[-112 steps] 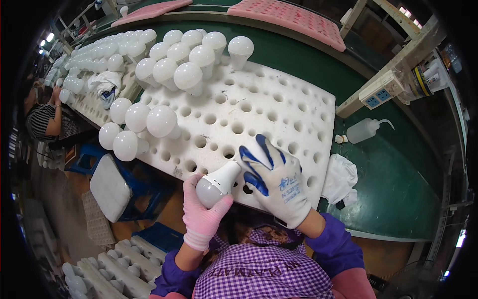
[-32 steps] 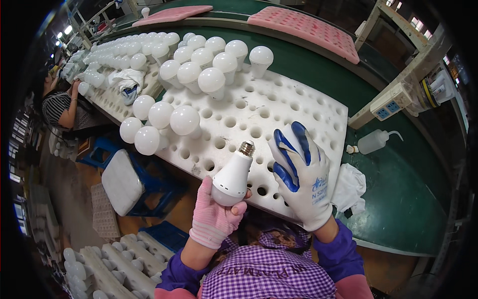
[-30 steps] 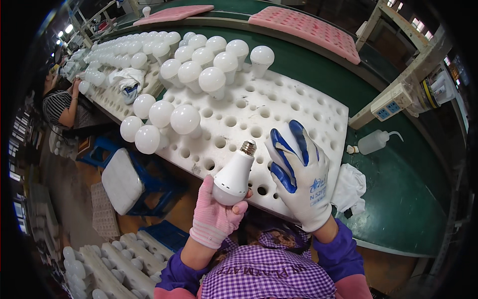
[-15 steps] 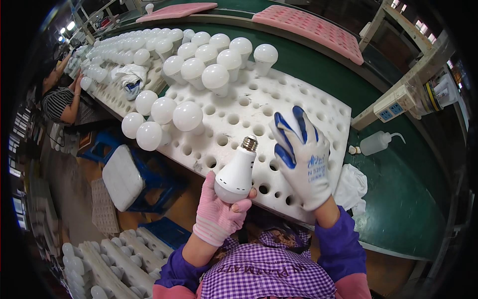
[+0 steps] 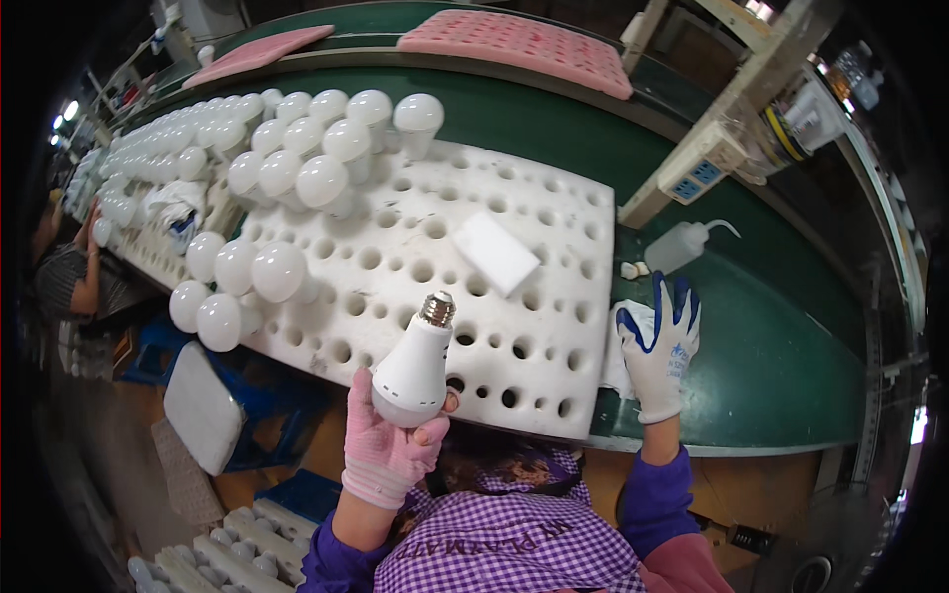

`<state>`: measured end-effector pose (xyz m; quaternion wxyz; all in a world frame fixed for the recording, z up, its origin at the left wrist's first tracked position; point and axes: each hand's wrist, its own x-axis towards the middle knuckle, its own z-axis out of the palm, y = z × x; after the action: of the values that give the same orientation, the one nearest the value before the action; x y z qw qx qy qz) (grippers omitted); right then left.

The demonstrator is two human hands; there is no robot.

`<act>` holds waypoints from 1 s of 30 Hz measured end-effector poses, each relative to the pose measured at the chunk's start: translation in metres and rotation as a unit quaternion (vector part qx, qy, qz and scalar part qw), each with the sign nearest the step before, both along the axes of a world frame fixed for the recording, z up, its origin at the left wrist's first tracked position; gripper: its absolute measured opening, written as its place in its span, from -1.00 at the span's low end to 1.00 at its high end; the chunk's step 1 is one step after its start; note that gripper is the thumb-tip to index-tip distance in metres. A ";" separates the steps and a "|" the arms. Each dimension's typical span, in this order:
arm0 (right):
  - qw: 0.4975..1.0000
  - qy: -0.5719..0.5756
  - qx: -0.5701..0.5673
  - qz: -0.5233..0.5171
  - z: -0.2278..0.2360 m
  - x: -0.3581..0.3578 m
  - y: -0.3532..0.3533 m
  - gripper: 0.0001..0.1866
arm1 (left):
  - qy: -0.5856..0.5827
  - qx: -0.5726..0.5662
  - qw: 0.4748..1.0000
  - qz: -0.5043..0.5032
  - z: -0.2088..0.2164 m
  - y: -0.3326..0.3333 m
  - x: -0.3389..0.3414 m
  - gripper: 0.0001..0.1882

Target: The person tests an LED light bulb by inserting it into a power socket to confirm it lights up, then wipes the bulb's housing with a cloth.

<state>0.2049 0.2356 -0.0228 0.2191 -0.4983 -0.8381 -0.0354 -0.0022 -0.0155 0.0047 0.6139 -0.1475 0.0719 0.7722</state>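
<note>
My left hand (image 5: 386,445), in a pink striped glove, is closed around the rounded end of a white light bulb (image 5: 413,371). The bulb's metal screw base points up, and it is held over the near edge of a white foam tray (image 5: 395,217) full of round holes. My right hand (image 5: 660,356), in a white glove with blue-coated fingers, has its fingers apart over a crumpled white cloth (image 5: 617,371) beside the tray's right edge. Part of the cloth shows by the thumb. A white rectangular block (image 5: 496,254) rests on the tray.
Several bulbs (image 5: 321,181) stand in the tray's left part, with more rows beyond. A squeeze bottle (image 5: 676,248) lies on the green table at right, near a post with sockets (image 5: 704,172). Pink foam trays (image 5: 514,47) lie behind. A stool (image 5: 203,405) and another person (image 5: 74,277) are at left.
My right hand has moved right, off the tray to the cloth, and the white block now shows where it was. My left hand still holds the bulb. The view has turned to the right.
</note>
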 end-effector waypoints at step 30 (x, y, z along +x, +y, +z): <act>0.907 0.288 -0.112 0.287 0.012 -0.010 -0.045 -0.69 | 0.789 -0.117 0.602 0.032 -0.017 0.068 0.071 -0.19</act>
<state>0.1953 0.1905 -0.0107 0.3947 -0.2464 -0.8436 0.2681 0.0690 0.0527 -0.0119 0.2710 0.4465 0.6131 0.5927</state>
